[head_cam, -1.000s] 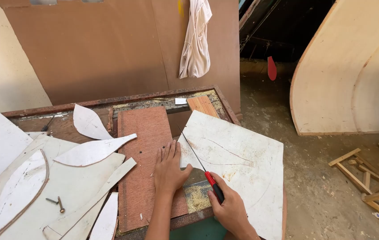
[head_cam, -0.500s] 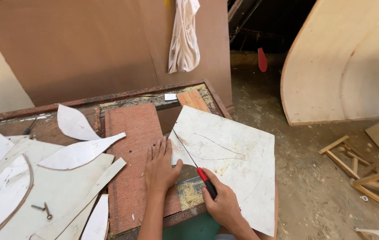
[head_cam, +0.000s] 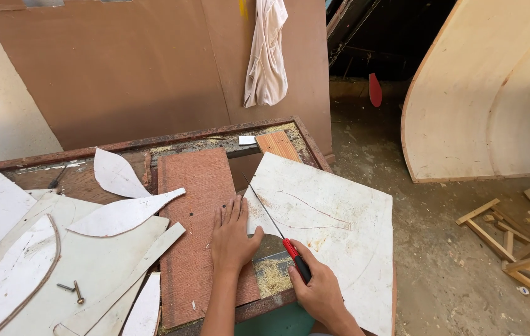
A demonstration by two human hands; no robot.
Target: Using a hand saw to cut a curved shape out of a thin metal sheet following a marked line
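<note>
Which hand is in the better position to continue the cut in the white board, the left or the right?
The right hand, probably. It already grips the red-handled saw, whose blade lies on the white board along the drawn curve. The left hand lies flat, pressing the board's edge, so it is better for holding.

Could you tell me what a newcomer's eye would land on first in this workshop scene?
Probably the red-handled saw gripped by the right hand, its thin blade crossing the white board at centre. The left hand lies flat beside it, partly on the reddish-brown panel. White leaf-shaped cutouts lie at left.
</note>
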